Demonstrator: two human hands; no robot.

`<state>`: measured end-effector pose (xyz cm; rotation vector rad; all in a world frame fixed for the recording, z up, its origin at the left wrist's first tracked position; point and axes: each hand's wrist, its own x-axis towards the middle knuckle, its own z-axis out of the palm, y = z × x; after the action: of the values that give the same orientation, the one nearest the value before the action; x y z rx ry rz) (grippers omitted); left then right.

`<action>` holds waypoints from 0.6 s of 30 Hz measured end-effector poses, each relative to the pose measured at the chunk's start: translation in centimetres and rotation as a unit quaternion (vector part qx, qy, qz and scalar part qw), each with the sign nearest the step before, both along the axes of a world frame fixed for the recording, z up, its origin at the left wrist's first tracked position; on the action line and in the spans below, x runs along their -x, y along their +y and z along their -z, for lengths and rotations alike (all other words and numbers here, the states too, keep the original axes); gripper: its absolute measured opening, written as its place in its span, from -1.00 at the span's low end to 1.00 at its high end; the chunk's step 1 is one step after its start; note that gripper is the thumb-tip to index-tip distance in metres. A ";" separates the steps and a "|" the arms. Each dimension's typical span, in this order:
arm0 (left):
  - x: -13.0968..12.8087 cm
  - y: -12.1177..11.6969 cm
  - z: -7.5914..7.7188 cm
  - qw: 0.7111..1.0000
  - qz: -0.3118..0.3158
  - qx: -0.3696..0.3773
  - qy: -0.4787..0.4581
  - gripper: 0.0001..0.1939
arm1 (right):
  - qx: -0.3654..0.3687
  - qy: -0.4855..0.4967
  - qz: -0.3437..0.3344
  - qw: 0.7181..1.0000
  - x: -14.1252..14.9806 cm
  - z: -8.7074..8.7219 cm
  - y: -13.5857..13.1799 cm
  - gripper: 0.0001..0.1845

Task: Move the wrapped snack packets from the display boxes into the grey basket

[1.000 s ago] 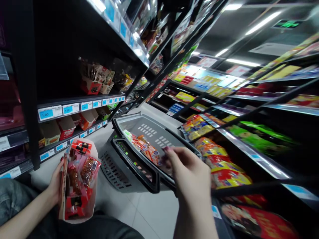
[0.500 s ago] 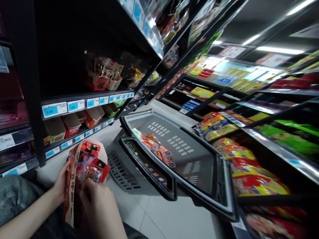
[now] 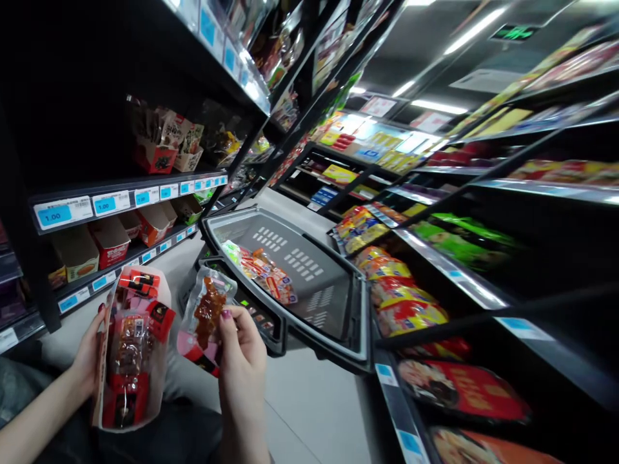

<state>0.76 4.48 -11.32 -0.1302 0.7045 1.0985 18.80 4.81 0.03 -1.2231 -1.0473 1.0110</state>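
My left hand (image 3: 88,353) grips an open cardboard box (image 3: 163,303) by its left side, low in front of me. Several red and clear snack packets (image 3: 130,361) fill the box. Between the thumb and fingers of my right hand (image 3: 243,351) is a snack packet (image 3: 207,316), clear at the top with brown food inside and pink and red at its lower end. It is held up to the right of the box, in front of the grey shopping basket (image 3: 314,251). Colourful packets (image 3: 264,270) lie inside that basket.
On the left, a dark shelf (image 3: 120,183) with price tags carries small boxes of snacks (image 3: 162,151); more cardboard boxes (image 3: 109,241) stand below. Shelves on the right hold bagged goods (image 3: 401,290). The basket stands on the pale tiled floor (image 3: 309,399).
My right hand has come out of the box with a snack packet and moved right and up. The view has turned right, so shelves and basket appear further left.
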 end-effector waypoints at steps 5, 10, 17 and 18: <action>0.0 -0.1 0.7 0.999 -0.010 -0.012 0.028 -0.74 | 0.000 -0.006 -0.021 1.000 -0.1 -0.5 -0.4 -0.70; 0.0 0.0 0.6 0.999 -0.019 -0.010 0.026 -0.65 | -0.073 -0.038 -0.016 0.996 -0.6 -0.4 -0.4 -0.83; -0.2 0.1 -0.2 1.000 0.012 -0.007 0.028 -0.61 | -0.186 -0.024 -0.012 0.982 -0.7 0.4 -0.6 -0.80; -0.2 0.0 -0.3 0.999 0.016 -0.010 0.027 -0.61 | -0.199 -0.014 -0.026 0.980 -0.7 0.4 -0.6 -0.79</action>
<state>0.95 4.49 -11.05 -0.0736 0.7412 1.0816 19.47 4.19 -0.40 -0.8873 -1.2387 0.7758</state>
